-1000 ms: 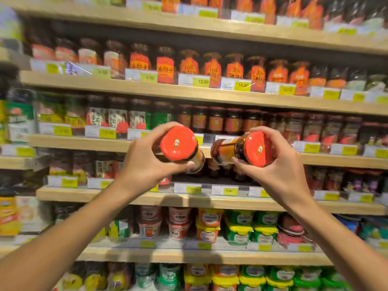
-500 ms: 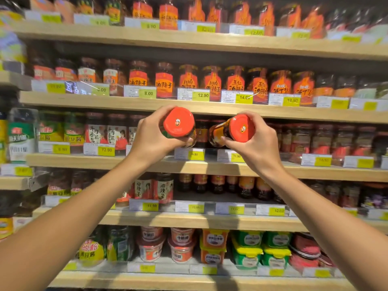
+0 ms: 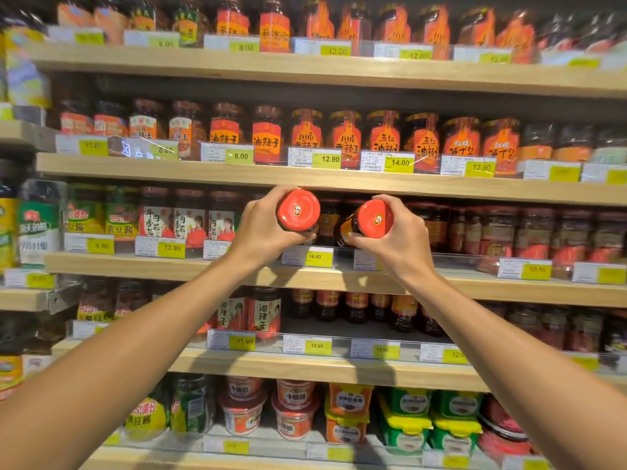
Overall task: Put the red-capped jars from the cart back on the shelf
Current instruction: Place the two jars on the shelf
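**op:** ok so I'm watching the head feed. My left hand (image 3: pixel 263 228) is wrapping around one red-capped jar (image 3: pixel 298 211), fingers clamped on the glass body, red cap tipping back toward the camera. My right hand (image 3: pixel 400 237) is doing the same with a second jar (image 3: pixel 368 219), thumb under it, cap pointing toward me and a bit left. The two jars are sitting just beside each other, not touching as far as I can tell.

**reply:** where are they relative to the shelf?

**op:** Both are hovering at the mouth of the shelf (image 3: pixel 339 278), the tier with the yellow price tag (image 3: pixel 315 256) right under my left hand. Neither base is resting on the board yet. Behind them I'm seeing a row of similar dark jars (image 3: pixel 329 220) further back, so that looks like the slot.

**reply:** so you're mid-placement?

**op:** I'm reading it that way, the put-back step, two at once. Next I'm thinking both need tilting upright, caps up, then sliding in over the clear front lip and setting down before I'm letting go. Headroom under the board above looks tight. Cart isn't in view, so I can't tell how many are left.
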A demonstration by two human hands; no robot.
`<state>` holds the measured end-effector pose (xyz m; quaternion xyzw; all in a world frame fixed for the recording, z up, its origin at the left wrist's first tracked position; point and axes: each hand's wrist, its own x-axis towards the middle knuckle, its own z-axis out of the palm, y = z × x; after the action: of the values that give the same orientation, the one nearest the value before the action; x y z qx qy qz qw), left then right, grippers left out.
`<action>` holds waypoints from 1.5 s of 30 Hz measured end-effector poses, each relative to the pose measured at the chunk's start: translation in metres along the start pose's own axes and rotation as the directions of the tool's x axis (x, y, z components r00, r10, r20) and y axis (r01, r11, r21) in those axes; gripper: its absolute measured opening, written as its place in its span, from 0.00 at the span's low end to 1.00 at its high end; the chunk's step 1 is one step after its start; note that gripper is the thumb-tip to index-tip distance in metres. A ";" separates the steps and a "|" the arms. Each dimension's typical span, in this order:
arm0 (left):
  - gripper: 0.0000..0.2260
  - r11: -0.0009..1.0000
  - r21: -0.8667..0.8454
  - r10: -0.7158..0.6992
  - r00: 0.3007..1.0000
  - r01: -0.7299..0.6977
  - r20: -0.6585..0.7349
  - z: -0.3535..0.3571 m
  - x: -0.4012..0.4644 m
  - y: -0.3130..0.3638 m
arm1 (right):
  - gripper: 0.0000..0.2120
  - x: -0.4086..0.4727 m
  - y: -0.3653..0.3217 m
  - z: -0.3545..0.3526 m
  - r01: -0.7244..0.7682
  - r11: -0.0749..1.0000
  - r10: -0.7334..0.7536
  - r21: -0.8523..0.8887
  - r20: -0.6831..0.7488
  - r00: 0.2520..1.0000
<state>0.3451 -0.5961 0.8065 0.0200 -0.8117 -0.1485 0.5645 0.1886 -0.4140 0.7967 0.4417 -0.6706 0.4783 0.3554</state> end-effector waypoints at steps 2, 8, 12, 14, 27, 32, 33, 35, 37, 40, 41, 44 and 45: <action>0.33 1.000 0.004 -0.017 1.000 0.017 0.009 0.003 0.000 -0.003 | 0.35 0.002 0.003 0.003 -0.026 1.000 0.026 -0.014 0.010 1.000; 0.35 0.998 0.037 -0.052 0.999 0.051 0.008 0.012 0.003 -0.007 | 0.38 0.011 0.005 0.016 -0.131 0.988 0.133 -0.082 0.017 0.991; 0.35 0.996 0.035 -0.084 0.996 0.085 -0.012 0.015 0.005 -0.008 | 0.37 0.016 0.005 0.024 -0.188 0.976 0.189 -0.108 0.005 0.982; 0.35 0.995 0.047 -0.091 0.996 0.092 -0.012 0.016 0.005 -0.010 | 0.36 0.018 0.006 0.027 -0.219 0.968 0.222 -0.126 0.005 0.975; 0.35 0.950 -0.037 -0.309 0.951 0.309 -0.001 0.026 0.013 -0.020 | 0.25 0.041 0.013 0.047 -0.382 0.921 0.381 -0.073 -0.036 0.924; 0.33 0.936 -0.080 -0.342 0.940 0.342 0.007 0.028 0.017 -0.018 | 0.26 0.051 0.010 0.054 -0.432 0.901 0.432 -0.044 0.000 0.902; 0.33 0.935 -0.092 -0.345 0.939 0.343 -0.002 0.029 0.017 -0.019 | 0.26 0.053 0.010 0.056 -0.443 0.896 0.444 -0.031 0.025 0.896; 0.32 0.933 -0.111 -0.347 0.937 0.342 -0.032 0.031 0.018 -0.020 | 0.28 0.056 0.010 0.059 -0.454 0.891 0.453 -0.006 0.059 0.889; 0.29 0.931 -0.127 -0.349 0.936 0.341 -0.047 0.034 0.020 -0.017 | 0.30 0.059 0.012 0.062 -0.449 0.893 0.448 -0.004 0.070 0.891; 0.24 0.930 -0.136 -0.347 0.938 0.340 -0.026 0.038 0.025 -0.013 | 0.32 0.062 0.016 0.066 -0.462 0.886 0.464 -0.043 0.102 0.880; 0.24 0.931 -0.125 -0.346 0.938 0.343 -0.003 0.039 0.026 -0.012 | 0.34 0.063 0.018 0.066 -0.457 0.888 0.461 -0.057 0.105 0.881; 0.26 0.926 -0.030 -0.375 0.925 0.377 0.051 0.043 0.033 -0.014 | 0.40 0.065 0.024 0.067 -0.420 0.903 0.428 -0.090 0.105 0.898; 0.27 0.919 0.000 -0.394 0.917 0.395 0.063 0.043 0.036 -0.014 | 0.41 0.066 0.025 0.067 -0.410 0.907 0.418 -0.095 0.110 0.902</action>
<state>0.2907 -0.6076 0.8217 0.1751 -0.8071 -0.2650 0.4977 0.1384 -0.4908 0.8287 0.3062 -0.7866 0.4902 0.2173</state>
